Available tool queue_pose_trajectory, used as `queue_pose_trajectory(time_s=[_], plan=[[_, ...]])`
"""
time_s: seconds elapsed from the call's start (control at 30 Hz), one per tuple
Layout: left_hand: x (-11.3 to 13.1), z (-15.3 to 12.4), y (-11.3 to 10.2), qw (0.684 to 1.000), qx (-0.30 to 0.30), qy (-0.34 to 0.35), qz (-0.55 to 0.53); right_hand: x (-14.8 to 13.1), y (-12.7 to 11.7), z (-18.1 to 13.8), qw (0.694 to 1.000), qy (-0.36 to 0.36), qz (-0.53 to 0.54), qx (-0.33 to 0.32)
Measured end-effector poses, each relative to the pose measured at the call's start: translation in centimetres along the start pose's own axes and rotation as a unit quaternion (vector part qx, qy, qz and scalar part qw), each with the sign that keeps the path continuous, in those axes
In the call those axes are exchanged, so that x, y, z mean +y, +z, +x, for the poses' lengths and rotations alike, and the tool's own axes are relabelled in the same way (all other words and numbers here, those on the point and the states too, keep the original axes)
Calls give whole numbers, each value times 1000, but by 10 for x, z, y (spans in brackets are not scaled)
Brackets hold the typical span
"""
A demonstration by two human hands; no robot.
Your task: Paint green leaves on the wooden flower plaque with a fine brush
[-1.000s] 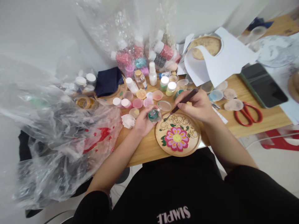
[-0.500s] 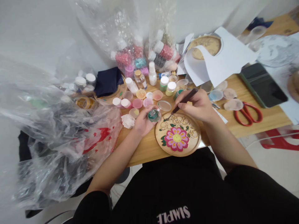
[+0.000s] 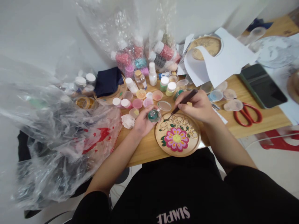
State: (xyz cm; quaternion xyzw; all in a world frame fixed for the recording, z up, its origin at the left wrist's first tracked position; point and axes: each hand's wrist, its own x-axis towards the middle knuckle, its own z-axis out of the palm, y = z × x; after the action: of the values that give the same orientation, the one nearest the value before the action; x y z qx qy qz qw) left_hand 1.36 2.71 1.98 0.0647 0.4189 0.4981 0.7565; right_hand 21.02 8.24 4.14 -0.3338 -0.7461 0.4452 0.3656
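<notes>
A: Weak point?

B: The cup. Left hand has it pinched in the fingers: clear, open, green inside, just beside the 10 o'clock rim of the disc. If that grip slips or tilts, I'd expect green on bare wood.

A: Right side?

B: Right hand sits at 1 o'clock, grip closed pen-style on a dark-handled tool. Tip's at 11 o'clock; can't tell if it's touching. Overloaded tip would probably flood past the gold outlines.

A: Disc steady?

B: It's on the tabletop, 6 o'clock rim at the near edge, close to the black shirt. No fingers visibly bracing it. A forward lean could nudge it and skid the tip.

A: Looks?

B: Round, pale, wood-look. Magenta-and-pink flower, yellow centre, low of middle. Dark green leaves toward 9 o'clock, small ones above. Gold outlines 10 to 3, mostly unfilled.
</notes>
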Motion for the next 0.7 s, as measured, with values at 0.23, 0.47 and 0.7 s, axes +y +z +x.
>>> queue_pose_trajectory(time_s=[0.23,0.47,0.7], plan=[[1,-1,1,1000,-3,-1,-11,2,0,-1,1000,-18,5,-3],[1,-1,2,1000,0,-5,-15,1,1,-1,1000,-19,-4,7],[1,0,1,1000,-5,-8,-17,2,1,1,1000,-25,-15,4]])
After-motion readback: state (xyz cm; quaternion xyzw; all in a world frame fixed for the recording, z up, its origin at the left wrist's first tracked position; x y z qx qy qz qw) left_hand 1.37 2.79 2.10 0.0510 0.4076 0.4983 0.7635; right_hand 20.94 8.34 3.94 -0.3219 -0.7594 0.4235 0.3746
